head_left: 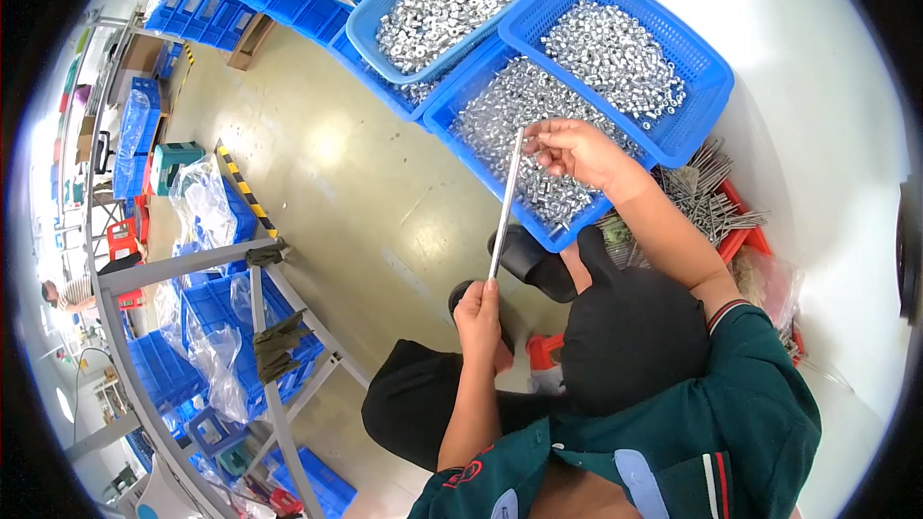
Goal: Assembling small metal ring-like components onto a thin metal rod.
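Shirt (769, 380) foremost, left fingers (484, 298) grip rod (507, 200), right fingers (552, 135) unclear, above metal-filled blue bin (470, 163).

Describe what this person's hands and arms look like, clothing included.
The left hand and right hand are ungloved, and both forearms are bare. The right sleeve is short and dark green, with red-and-white trim at its cuff.

The left grip (477, 317) is clenched, the right (575, 150) extended farther forward.

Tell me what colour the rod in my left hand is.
The rod is silvery grey, best seen in the head view.
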The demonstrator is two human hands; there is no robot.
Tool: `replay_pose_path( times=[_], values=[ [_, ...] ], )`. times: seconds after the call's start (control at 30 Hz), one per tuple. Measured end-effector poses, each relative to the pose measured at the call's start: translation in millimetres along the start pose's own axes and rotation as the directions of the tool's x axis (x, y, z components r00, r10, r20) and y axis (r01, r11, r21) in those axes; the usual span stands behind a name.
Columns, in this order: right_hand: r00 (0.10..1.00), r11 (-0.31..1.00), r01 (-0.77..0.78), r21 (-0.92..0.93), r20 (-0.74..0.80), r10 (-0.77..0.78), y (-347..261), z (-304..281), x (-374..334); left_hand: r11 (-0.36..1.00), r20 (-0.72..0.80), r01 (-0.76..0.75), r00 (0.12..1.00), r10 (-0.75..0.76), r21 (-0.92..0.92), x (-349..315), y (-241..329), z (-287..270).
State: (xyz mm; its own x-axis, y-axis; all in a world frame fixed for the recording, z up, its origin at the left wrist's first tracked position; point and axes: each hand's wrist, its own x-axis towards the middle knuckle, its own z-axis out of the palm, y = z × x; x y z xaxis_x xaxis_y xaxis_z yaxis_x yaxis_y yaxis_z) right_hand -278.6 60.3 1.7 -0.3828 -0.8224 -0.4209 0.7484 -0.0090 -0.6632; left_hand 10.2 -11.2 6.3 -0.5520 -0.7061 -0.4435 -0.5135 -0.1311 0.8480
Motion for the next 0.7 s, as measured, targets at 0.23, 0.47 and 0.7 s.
replay_pose_path(
  times=[0.23,0.47,0.7],
  values=[
    [0.984,0.94,-0.089,0.329,0.173,0.033,-1.7,-19.7,7.2,1.0,0.041,-0.031,0.999,0.032,-0.003,-1.4,-0.5,-0.5],
    [0.997,0.928,-0.041,0.371,0.073,0.015,-3.3,-10.3,6.2,0.999,0.041,-0.04,0.998,0.039,0.018,-1.8,-1.3,-1.3],
    [0.993,0.977,-0.032,0.212,0.119,0.007,-11.5,-7.3,2.9,0.995,0.052,-0.06,0.997,0.055,0.082,-1.8,-0.9,-2.1]
  ],
)
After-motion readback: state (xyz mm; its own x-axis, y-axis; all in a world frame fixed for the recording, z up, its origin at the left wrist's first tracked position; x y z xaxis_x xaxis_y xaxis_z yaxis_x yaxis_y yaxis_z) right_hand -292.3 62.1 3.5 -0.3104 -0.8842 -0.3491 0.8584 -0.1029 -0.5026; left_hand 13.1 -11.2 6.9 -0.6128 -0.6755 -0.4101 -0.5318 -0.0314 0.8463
